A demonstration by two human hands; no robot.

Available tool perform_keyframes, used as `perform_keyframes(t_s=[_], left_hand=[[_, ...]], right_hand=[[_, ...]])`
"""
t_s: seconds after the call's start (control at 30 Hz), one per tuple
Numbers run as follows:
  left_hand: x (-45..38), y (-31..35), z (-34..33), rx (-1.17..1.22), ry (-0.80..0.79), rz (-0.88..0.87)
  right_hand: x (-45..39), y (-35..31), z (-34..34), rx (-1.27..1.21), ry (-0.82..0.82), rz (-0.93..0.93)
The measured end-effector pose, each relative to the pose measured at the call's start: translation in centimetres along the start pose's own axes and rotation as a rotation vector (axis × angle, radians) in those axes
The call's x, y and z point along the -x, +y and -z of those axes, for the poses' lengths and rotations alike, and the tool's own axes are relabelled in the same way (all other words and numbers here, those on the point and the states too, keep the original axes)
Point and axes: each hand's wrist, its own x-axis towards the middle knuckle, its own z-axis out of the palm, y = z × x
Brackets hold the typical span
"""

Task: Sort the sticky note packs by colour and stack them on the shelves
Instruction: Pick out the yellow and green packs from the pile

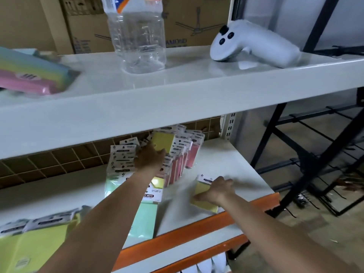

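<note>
On the lower shelf (226, 160) my left hand (149, 158) grips a yellow sticky note pack (162, 140) at the back, lifted among a row of upright pink packs (183, 160). My right hand (218, 189) grips another yellow pack (202, 196) lying near the shelf's front edge. Green packs (141, 217) lie under my left forearm, with white-labelled packs (122, 156) stacked behind them. More yellow packs (37, 241) lie at the front left.
The upper shelf (177, 99) carries a clear plastic bottle (137, 36), a white controller (254, 44) and a multicolour pack (33, 73) at the left. Cardboard boxes (82, 22) stand behind. A black wire rack (315, 154) stands on the right. Orange beam (197, 227) edges the lower shelf.
</note>
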Motion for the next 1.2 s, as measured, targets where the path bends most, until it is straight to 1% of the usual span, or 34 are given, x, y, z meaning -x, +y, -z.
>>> perform_keyframes(t_s=[0.17, 0.37, 0.53, 0.57, 0.67, 0.73, 0.93, 1.07, 1.13, 1.2], left_hand=[[-1.3, 0.2, -0.5, 0.003, 0.009, 0.03], [-1.5, 1.0, 0.3, 0.034, 0.045, 0.093], [-0.9, 1.2, 1.8, 0.01, 0.085, 0.087], [-0.6, 1.1, 2.1, 0.051, 0.08, 0.078], [0.4, 0.5, 3.0, 0.307, 0.019, 0.045], [1.2, 0.1, 3.8, 0.414, 0.008, 0.061], [2.7, -2.2, 6.1, 0.585, -0.036, 0.141], [3.9, -3.5, 7.3, 0.667, -0.073, 0.162], [4.9, -3.9, 7.8, 0.736, -0.089, 0.161], [6.1, -4.2, 8.1, 0.799, -0.116, 0.173]], right_hand=[[-0.7, 0.3, -0.4, -0.095, 0.0, -0.001], [-0.7, 0.1, -1.0, -0.099, 0.053, -0.04], [-0.4, 0.1, -1.3, -0.218, 0.048, -0.067], [-0.3, 0.1, -1.4, -0.227, 0.043, -0.062], [0.0, 0.1, -1.2, -0.309, 0.026, -0.02], [0.0, 0.1, -0.8, -0.366, 0.046, 0.002], [1.1, 0.2, -0.3, -0.456, 0.136, 0.051], [2.9, -0.8, -0.1, -0.519, 0.192, 0.102], [3.9, -1.6, -0.1, -0.602, 0.215, 0.161], [5.1, -2.7, -0.1, -0.736, 0.2, 0.235]])
